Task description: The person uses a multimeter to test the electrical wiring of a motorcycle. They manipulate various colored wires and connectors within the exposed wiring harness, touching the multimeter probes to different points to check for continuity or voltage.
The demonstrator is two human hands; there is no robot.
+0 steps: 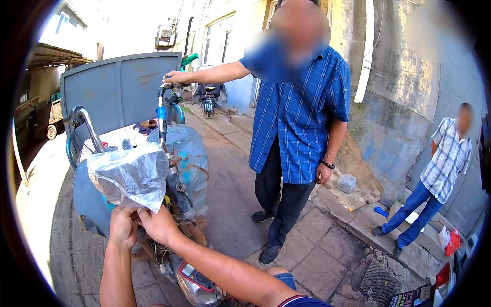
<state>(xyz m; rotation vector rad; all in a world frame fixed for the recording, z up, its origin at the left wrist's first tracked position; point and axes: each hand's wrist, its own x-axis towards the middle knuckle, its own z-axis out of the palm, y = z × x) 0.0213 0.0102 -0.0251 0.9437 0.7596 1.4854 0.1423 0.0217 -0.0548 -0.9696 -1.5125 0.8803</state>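
A clear plastic bag (130,176) is draped over the front of a blue three-wheeled vehicle (190,146), between its left and right handlebars. At the bag's lower near edge, the wearer's left hand (123,225) and right hand (157,224) meet with fingers closed, both seeming to pinch the film, though the fingertips are too small to tell exactly how much each one grips. Nearer, below the right forearm, lies a meter with a red and grey casing (196,278). On the far side, a co-worker in a blue checked shirt (302,123) rests a hand (176,77) on the right handlebar (162,113). Farther right, another person (450,158) stands beside the wall.
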